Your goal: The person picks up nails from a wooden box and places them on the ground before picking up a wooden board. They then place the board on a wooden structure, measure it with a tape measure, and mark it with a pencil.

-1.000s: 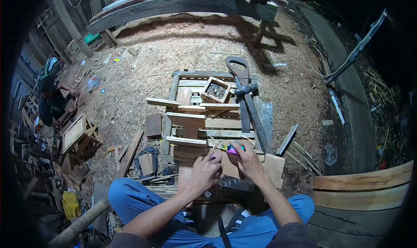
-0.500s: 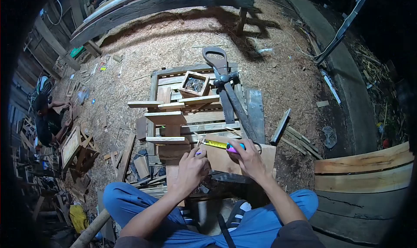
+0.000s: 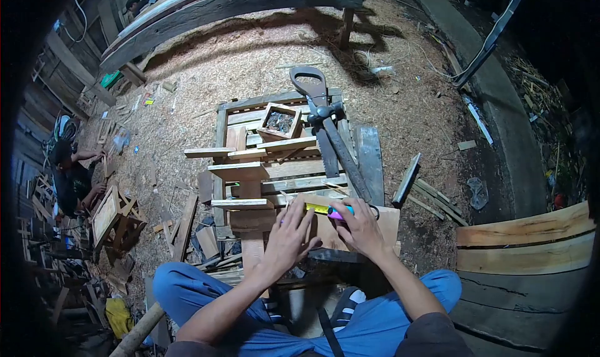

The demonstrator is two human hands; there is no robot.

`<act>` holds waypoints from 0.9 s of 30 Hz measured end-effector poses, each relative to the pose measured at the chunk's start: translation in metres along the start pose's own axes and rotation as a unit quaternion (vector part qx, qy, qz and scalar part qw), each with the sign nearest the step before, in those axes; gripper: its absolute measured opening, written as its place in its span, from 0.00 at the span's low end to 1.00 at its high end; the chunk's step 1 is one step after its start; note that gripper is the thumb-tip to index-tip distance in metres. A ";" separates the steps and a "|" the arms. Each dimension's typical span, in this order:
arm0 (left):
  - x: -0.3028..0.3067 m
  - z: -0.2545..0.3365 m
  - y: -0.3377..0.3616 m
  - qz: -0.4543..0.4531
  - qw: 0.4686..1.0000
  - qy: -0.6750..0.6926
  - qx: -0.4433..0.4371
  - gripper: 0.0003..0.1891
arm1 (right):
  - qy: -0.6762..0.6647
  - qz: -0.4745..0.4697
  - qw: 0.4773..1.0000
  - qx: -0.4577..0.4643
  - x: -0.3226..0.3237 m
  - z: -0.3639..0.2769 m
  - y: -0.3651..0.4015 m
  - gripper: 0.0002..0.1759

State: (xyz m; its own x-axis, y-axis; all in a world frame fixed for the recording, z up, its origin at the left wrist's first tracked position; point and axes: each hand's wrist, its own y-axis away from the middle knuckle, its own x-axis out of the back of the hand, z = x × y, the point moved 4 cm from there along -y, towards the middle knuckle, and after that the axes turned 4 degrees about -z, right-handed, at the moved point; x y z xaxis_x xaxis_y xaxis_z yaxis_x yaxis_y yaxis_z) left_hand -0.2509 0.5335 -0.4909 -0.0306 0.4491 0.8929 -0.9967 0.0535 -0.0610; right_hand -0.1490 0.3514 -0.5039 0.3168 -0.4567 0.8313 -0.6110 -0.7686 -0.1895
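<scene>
A flat wooden board (image 3: 382, 221) lies in front of me across the work frame. My right hand (image 3: 357, 228) is closed around a tape measure (image 3: 338, 213) with a purple and teal case. Its yellow blade (image 3: 317, 208) stretches left along the board's far edge. My left hand (image 3: 287, 238) rests on the board's left part with its fingers spread, the fingertips next to the blade's end. Whether a pencil is under that hand is hidden.
A handsaw (image 3: 325, 123) and a small wooden box (image 3: 279, 121) lie on the slatted frame (image 3: 237, 104) beyond the board. Loose offcuts (image 3: 187, 223) and sawdust cover the ground. Another person (image 3: 72, 173) sits at the far left. Curved planks (image 3: 525, 244) lie at the right.
My left hand has opened and flattened onto the board, where earlier its fingers were pinched near the blade's end. The view has swung left since the earliest frame.
</scene>
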 end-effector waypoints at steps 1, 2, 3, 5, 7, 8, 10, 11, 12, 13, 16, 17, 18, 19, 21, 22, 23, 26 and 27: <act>-0.010 -0.002 0.002 -0.012 0.999 -0.039 -0.011 0.37 | -0.001 0.005 1.000 0.002 0.000 0.001 0.000 0.37; -0.020 -0.004 0.004 -0.025 0.996 -0.078 -0.021 0.40 | -0.002 0.004 1.000 0.005 0.000 0.000 0.000 0.37; -0.020 -0.004 0.003 -0.030 0.996 -0.080 -0.019 0.41 | 0.004 0.005 1.000 0.001 0.000 -0.001 -0.001 0.38; -0.019 -0.005 0.001 -0.047 0.995 -0.088 -0.017 0.41 | 0.008 0.006 1.000 -0.001 -0.001 0.000 -0.002 0.39; -0.015 -0.004 0.000 -0.067 0.993 -0.093 -0.016 0.39 | 0.004 0.019 1.000 0.004 -0.003 0.002 -0.002 0.39; -0.018 -0.005 0.001 -0.066 0.993 -0.092 -0.013 0.39 | 0.004 0.016 1.000 0.007 -0.003 0.002 -0.002 0.39; -0.022 -0.004 0.004 -0.040 0.993 -0.108 -0.027 0.37 | 0.003 0.029 1.000 0.005 -0.002 0.001 -0.003 0.38; -0.023 -0.006 0.005 -0.038 0.993 -0.107 -0.026 0.37 | 0.005 0.028 1.000 0.007 -0.002 0.001 -0.003 0.38; -0.024 -0.006 0.005 -0.046 0.994 -0.091 -0.043 0.36 | 0.007 0.028 1.000 0.006 -0.002 0.001 -0.003 0.38; -0.025 -0.005 0.005 -0.053 0.994 -0.075 -0.061 0.36 | 0.009 0.029 1.000 0.004 -0.001 0.001 -0.003 0.38; -0.030 -0.005 0.004 -0.049 0.996 -0.029 -0.064 0.34 | 0.011 0.032 0.999 -0.001 -0.003 0.001 -0.002 0.38; -0.031 -0.006 0.004 -0.051 0.996 -0.032 -0.066 0.34 | 0.010 0.035 0.999 -0.003 -0.004 0.001 -0.003 0.38; -0.030 -0.006 0.004 -0.048 0.996 -0.033 -0.066 0.34 | 0.012 0.036 0.999 -0.002 -0.004 0.002 -0.003 0.37; -0.029 -0.006 0.004 -0.045 0.996 -0.035 -0.065 0.35 | 0.014 0.037 0.999 -0.001 -0.004 0.002 -0.004 0.36; -0.028 -0.007 0.004 -0.048 0.996 -0.040 -0.057 0.36 | 0.004 0.026 1.000 0.000 -0.002 0.003 -0.009 0.34; -0.027 -0.007 0.004 -0.050 0.997 -0.040 -0.050 0.37 | -0.005 0.013 1.000 0.000 -0.002 0.004 -0.010 0.33; -0.027 -0.008 0.003 -0.039 0.997 -0.041 -0.046 0.37 | -0.003 0.022 1.000 0.000 -0.002 0.004 -0.011 0.32; -0.027 -0.010 0.001 -0.037 0.999 0.002 -0.030 0.36 | 0.002 0.024 1.000 -0.004 0.000 0.000 -0.011 0.32; -0.027 -0.010 0.000 -0.036 0.999 0.003 -0.030 0.36 | 0.003 0.024 1.000 -0.004 0.000 -0.001 -0.010 0.32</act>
State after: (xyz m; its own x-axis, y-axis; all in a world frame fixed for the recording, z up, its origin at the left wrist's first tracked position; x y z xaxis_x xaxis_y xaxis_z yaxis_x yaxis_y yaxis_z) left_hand -0.2490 0.5304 -0.5199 0.0419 0.4474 0.8933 -0.9900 0.1395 -0.0234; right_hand -0.1429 0.3594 -0.5012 0.2831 -0.4902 0.8243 -0.6310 -0.7425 -0.2248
